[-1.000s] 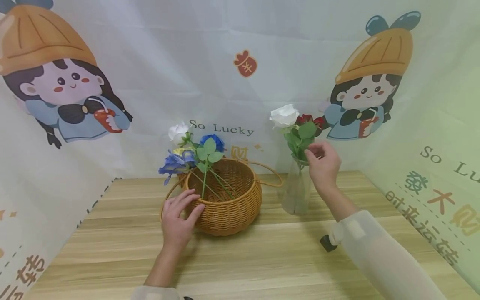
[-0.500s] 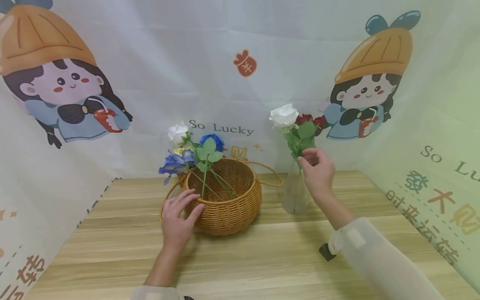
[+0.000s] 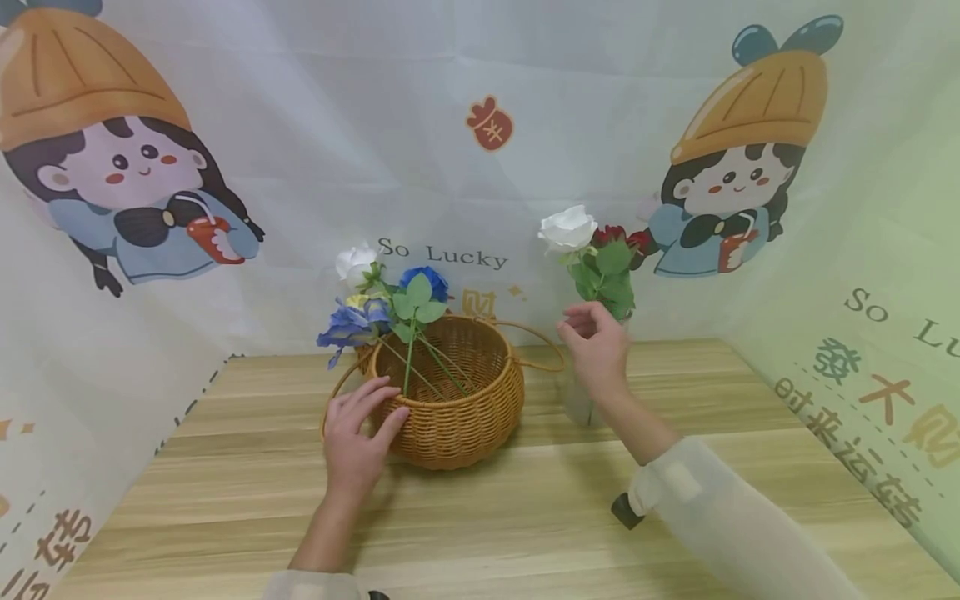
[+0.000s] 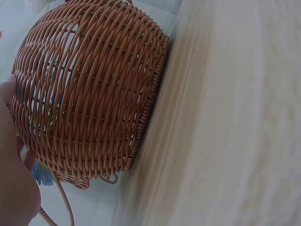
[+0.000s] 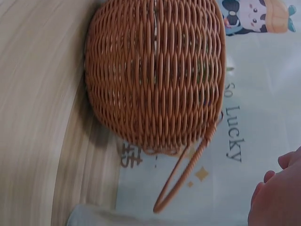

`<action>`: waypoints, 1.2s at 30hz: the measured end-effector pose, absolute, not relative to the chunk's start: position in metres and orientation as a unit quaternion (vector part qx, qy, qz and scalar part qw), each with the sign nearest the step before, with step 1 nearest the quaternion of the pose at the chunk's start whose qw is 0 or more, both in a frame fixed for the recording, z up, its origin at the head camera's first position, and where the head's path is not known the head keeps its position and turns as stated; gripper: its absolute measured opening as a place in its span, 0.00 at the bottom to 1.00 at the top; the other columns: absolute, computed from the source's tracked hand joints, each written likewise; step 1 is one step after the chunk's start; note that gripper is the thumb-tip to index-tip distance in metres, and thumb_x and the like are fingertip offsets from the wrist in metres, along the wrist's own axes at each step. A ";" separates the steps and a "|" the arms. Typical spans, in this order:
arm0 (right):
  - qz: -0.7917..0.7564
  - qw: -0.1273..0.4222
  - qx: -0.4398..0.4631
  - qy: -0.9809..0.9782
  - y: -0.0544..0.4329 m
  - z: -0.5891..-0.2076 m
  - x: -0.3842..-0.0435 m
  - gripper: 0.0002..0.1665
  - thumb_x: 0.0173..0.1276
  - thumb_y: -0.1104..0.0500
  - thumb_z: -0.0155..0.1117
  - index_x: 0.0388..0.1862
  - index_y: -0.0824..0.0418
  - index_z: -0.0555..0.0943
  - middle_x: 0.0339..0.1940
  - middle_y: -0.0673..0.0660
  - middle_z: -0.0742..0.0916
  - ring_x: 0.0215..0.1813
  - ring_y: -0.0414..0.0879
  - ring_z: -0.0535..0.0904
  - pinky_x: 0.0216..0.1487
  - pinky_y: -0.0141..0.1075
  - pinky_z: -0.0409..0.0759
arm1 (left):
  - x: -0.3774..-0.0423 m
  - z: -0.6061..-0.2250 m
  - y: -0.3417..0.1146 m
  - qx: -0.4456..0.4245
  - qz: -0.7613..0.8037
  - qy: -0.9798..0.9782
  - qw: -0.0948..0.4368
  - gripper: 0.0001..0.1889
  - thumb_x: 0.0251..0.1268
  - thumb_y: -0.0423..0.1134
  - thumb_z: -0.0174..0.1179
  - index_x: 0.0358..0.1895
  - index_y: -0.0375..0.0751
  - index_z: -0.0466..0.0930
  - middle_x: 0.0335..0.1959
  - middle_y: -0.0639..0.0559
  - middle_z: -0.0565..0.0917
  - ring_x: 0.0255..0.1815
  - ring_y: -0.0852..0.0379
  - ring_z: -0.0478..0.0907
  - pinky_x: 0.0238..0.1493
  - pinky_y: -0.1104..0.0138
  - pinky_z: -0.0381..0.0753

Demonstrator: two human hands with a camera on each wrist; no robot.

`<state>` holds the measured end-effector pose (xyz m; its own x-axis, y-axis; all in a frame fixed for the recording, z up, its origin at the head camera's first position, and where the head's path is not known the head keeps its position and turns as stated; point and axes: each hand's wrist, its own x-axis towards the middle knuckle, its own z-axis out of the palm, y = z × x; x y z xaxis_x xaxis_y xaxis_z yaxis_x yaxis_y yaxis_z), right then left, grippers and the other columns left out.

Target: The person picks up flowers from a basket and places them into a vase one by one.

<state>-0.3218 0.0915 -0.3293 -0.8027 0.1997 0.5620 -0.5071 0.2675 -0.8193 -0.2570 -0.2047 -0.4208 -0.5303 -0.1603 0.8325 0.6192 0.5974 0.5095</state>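
Resting near the middle of the wooden table (image 3: 525,533), toward its back edge: a wicker basket (image 3: 457,412). Pressing against the basket's left side, the left hand (image 3: 356,446), fingers straight and spread. Leaning out over the basket's rim: blue and white flowers (image 3: 382,304). Hovering just right of the basket, the right hand (image 3: 596,350), fingers loosely curled, gripping nothing. Standing behind that hand, a clear vase (image 3: 577,400) holding a white rose (image 3: 567,230) and red blooms. Hanging beyond the back edge, a cartoon backdrop reading "So Lucky" (image 3: 442,254).
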 end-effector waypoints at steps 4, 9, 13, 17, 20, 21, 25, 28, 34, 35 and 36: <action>0.592 0.282 0.113 -0.747 0.079 -0.330 -0.321 0.10 0.62 0.67 0.68 0.42 0.69 0.81 0.34 0.60 0.84 0.35 0.47 0.77 0.37 0.31 0.75 | -0.257 -0.421 -0.205 -0.148 -0.425 -0.766 0.458 0.13 0.51 0.32 0.73 0.42 0.42 0.87 0.53 0.49 0.84 0.48 0.49 0.70 0.49 0.57 0.63; 0.583 0.277 0.128 -0.753 0.067 -0.329 -0.325 0.10 0.61 0.66 0.70 0.41 0.68 0.81 0.34 0.60 0.85 0.37 0.51 0.79 0.39 0.37 0.78 | -0.258 -0.421 -0.205 -0.145 -0.425 -0.767 0.458 0.14 0.50 0.32 0.74 0.42 0.43 0.87 0.53 0.50 0.84 0.49 0.50 0.70 0.49 0.61 0.63; 0.589 0.261 0.134 -0.753 0.054 -0.327 -0.327 0.10 0.62 0.66 0.70 0.42 0.67 0.81 0.34 0.60 0.85 0.37 0.51 0.80 0.40 0.38 0.78 | -0.260 -0.421 -0.206 -0.142 -0.424 -0.770 0.455 0.13 0.50 0.32 0.73 0.42 0.42 0.87 0.53 0.50 0.84 0.49 0.50 0.70 0.49 0.61 0.63; 0.606 0.239 0.131 -0.747 0.039 -0.324 -0.327 0.11 0.62 0.67 0.69 0.43 0.67 0.81 0.35 0.60 0.85 0.37 0.50 0.80 0.39 0.37 0.79 | -0.259 -0.422 -0.206 -0.141 -0.424 -0.771 0.454 0.13 0.50 0.32 0.73 0.42 0.41 0.87 0.53 0.50 0.84 0.49 0.50 0.70 0.49 0.60 0.63; 0.624 0.218 0.121 -0.741 0.028 -0.320 -0.326 0.12 0.62 0.67 0.69 0.44 0.67 0.80 0.35 0.59 0.85 0.36 0.50 0.80 0.38 0.38 0.82 | -0.259 -0.422 -0.206 -0.141 -0.424 -0.771 0.453 0.13 0.50 0.32 0.73 0.42 0.42 0.87 0.53 0.50 0.84 0.49 0.50 0.70 0.49 0.60 0.63; 0.631 0.211 0.119 -0.737 0.025 -0.319 -0.326 0.12 0.62 0.67 0.69 0.44 0.66 0.80 0.35 0.59 0.84 0.36 0.51 0.81 0.37 0.40 0.83 | -0.259 -0.422 -0.206 -0.143 -0.422 -0.771 0.454 0.13 0.50 0.32 0.73 0.42 0.41 0.87 0.53 0.50 0.84 0.49 0.50 0.70 0.49 0.60 0.63; 0.665 0.184 0.116 -0.715 0.010 -0.316 -0.328 0.13 0.61 0.68 0.70 0.45 0.68 0.79 0.35 0.60 0.83 0.36 0.56 0.82 0.39 0.47 0.83 | -0.258 -0.421 -0.208 -0.141 -0.421 -0.776 0.448 0.14 0.50 0.32 0.73 0.42 0.42 0.87 0.52 0.49 0.84 0.48 0.50 0.70 0.48 0.61 0.63; 0.673 0.175 0.115 -0.709 0.000 -0.315 -0.330 0.14 0.61 0.68 0.70 0.45 0.69 0.79 0.36 0.60 0.83 0.35 0.59 0.81 0.37 0.45 0.84 | -0.258 -0.417 -0.209 -0.144 -0.420 -0.781 0.439 0.14 0.48 0.32 0.74 0.41 0.41 0.87 0.50 0.48 0.85 0.47 0.50 0.71 0.46 0.61 0.64; 0.679 0.151 0.107 -0.711 -0.017 -0.317 -0.334 0.14 0.61 0.66 0.70 0.45 0.68 0.79 0.35 0.59 0.84 0.34 0.57 0.83 0.35 0.39 0.84 | -0.257 -0.408 -0.212 -0.128 -0.437 -0.798 0.395 0.16 0.46 0.33 0.76 0.42 0.40 0.87 0.49 0.48 0.85 0.48 0.52 0.72 0.50 0.63 0.68; 0.682 0.145 0.106 -0.709 -0.019 -0.318 -0.334 0.14 0.61 0.66 0.70 0.45 0.67 0.79 0.35 0.59 0.84 0.34 0.57 0.83 0.36 0.40 0.84 | -0.256 -0.407 -0.212 -0.120 -0.442 -0.802 0.385 0.17 0.46 0.33 0.76 0.43 0.41 0.86 0.48 0.47 0.85 0.48 0.53 0.72 0.50 0.63 0.70; 0.684 0.141 0.106 -0.708 -0.021 -0.319 -0.334 0.14 0.62 0.66 0.70 0.45 0.67 0.79 0.35 0.59 0.84 0.34 0.57 0.83 0.37 0.41 0.84 | -0.255 -0.405 -0.212 -0.111 -0.449 -0.804 0.374 0.18 0.47 0.34 0.77 0.45 0.41 0.86 0.47 0.47 0.84 0.47 0.54 0.71 0.50 0.62 0.73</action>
